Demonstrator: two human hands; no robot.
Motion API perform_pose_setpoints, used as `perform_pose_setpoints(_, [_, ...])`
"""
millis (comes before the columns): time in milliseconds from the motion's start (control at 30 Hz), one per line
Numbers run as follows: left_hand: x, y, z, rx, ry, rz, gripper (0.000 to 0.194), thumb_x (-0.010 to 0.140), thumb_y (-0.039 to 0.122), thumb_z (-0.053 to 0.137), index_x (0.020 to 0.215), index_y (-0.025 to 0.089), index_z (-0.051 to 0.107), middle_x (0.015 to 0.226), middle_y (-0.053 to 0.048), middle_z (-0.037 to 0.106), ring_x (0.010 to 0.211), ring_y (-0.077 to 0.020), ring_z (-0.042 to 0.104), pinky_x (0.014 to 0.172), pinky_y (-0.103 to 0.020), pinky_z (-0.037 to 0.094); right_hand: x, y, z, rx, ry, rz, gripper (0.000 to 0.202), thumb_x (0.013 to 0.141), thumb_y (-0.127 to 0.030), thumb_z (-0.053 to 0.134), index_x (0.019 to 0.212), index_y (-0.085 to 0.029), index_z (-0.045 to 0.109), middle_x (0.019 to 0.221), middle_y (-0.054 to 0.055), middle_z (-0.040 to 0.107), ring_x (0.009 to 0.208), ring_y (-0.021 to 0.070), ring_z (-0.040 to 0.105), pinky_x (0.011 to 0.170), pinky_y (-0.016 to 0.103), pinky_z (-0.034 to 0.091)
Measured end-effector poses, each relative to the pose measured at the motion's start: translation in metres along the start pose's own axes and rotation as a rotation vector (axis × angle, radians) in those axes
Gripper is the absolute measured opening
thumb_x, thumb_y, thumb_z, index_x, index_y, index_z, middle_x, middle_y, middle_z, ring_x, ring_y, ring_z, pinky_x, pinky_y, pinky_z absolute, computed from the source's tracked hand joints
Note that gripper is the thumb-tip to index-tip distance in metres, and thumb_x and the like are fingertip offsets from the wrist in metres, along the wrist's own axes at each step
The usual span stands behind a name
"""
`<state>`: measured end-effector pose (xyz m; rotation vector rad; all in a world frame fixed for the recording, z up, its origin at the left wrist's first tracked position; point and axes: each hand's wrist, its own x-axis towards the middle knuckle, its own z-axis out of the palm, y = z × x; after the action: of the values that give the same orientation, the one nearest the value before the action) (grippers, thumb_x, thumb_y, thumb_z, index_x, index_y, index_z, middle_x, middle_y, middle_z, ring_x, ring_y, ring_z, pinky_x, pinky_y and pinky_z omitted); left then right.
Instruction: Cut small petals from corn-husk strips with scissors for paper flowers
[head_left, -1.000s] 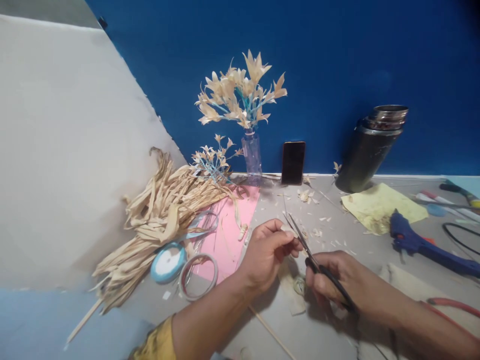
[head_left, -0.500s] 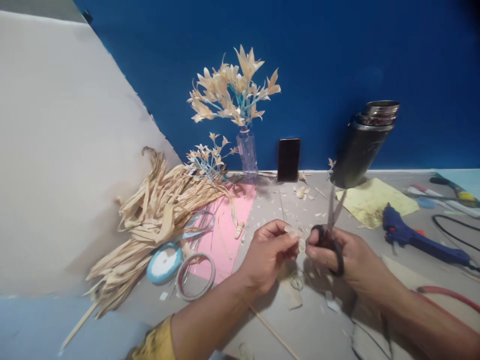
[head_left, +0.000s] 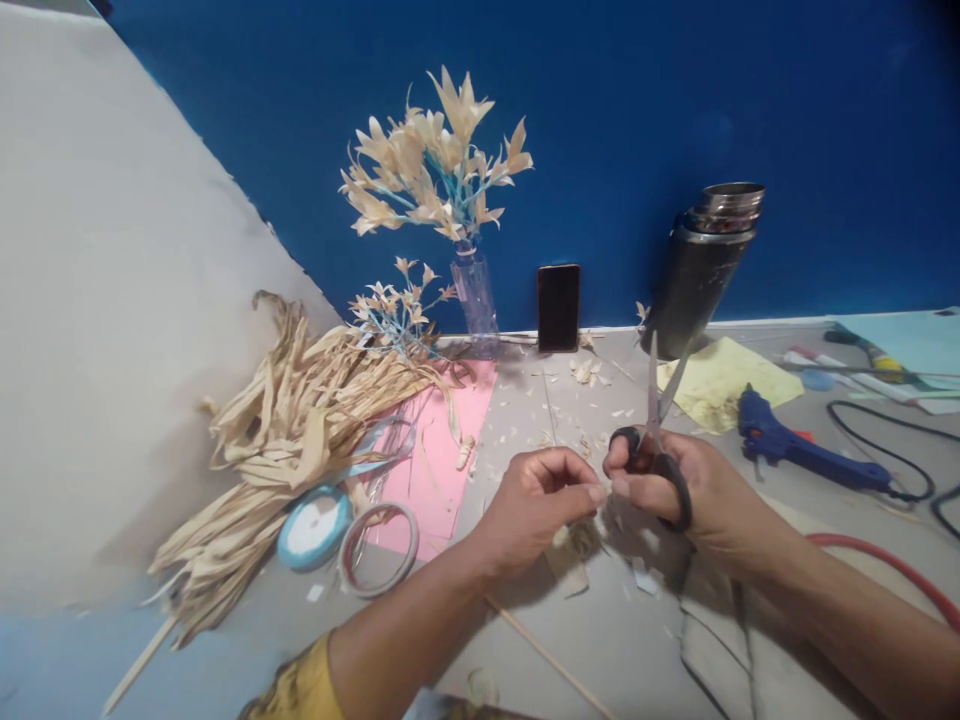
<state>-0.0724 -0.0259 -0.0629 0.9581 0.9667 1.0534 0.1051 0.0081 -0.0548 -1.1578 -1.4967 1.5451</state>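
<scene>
My right hand is closed around the black handles of the scissors, whose blades point up and stand apart. Thumb and finger of my left hand are pinched together, with a small pale piece of dried husk barely showing at the tips. Those fingertips meet the right thumb and finger in front of me. Below them a curled husk scrap lies on the table. Husk flowers on blue stems stand in a clear plastic bottle, and a smaller flower bunch is beside it.
Dried husks are heaped at left, near a blue ribbon spool, a tape roll and pink paper. A phone and a dark flask lean by the wall. A blue glue gun lies at right.
My hands have come together so the fingertips touch. The pale piece shows less than before. The scissors are still apart at the blades, and the whole view has shifted slightly.
</scene>
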Motion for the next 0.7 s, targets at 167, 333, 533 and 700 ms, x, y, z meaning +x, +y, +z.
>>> perform_pose_setpoints(167, [0.001, 0.000, 0.001, -0.026, 0.049, 0.011, 0.023, 0.068, 0.031, 0.079, 0.069, 0.014, 0.062, 0.060, -0.001, 0.059, 0.057, -0.0101, 0.052, 0.061, -0.025, 0.038, 0.003, -0.002, 0.003, -0.061, 0.013, 0.013, 0.031, 0.075, -0.048, 0.072, 0.083, -0.019, 0.063, 0.060, -0.004, 0.051, 0.054, 0.0107, 0.043, 0.050, 0.022, 0.036])
perform_pose_setpoints(333, [0.004, 0.001, 0.000, -0.102, 0.191, 0.101, 0.017, 0.074, 0.027, 0.072, 0.071, 0.016, 0.059, 0.065, -0.002, 0.062, 0.061, -0.0113, 0.055, 0.064, -0.026, 0.040, 0.001, 0.005, 0.010, -0.160, -0.344, 0.060, 0.049, 0.085, -0.063, 0.054, 0.070, -0.017, 0.059, 0.059, 0.000, 0.056, 0.051, 0.0107, 0.042, 0.047, 0.023, 0.031])
perform_pose_setpoints(533, [0.004, 0.004, 0.001, -0.112, 0.261, 0.120, 0.014, 0.074, 0.024, 0.069, 0.071, 0.016, 0.058, 0.064, -0.002, 0.064, 0.062, -0.0129, 0.058, 0.064, -0.026, 0.041, -0.003, 0.008, 0.018, -0.222, -0.432, 0.114, 0.048, 0.083, -0.061, 0.055, 0.063, -0.018, 0.053, 0.057, 0.002, 0.057, 0.045, 0.0083, 0.038, 0.043, 0.022, 0.028])
perform_pose_setpoints(700, [0.004, 0.004, 0.003, -0.124, 0.265, 0.117, 0.015, 0.073, 0.024, 0.071, 0.072, 0.016, 0.058, 0.063, -0.002, 0.064, 0.062, -0.0133, 0.059, 0.063, -0.026, 0.042, -0.004, 0.006, 0.020, -0.195, -0.417, 0.149, 0.055, 0.080, -0.070, 0.055, 0.061, -0.018, 0.051, 0.052, 0.001, 0.053, 0.042, 0.0074, 0.036, 0.042, 0.022, 0.027])
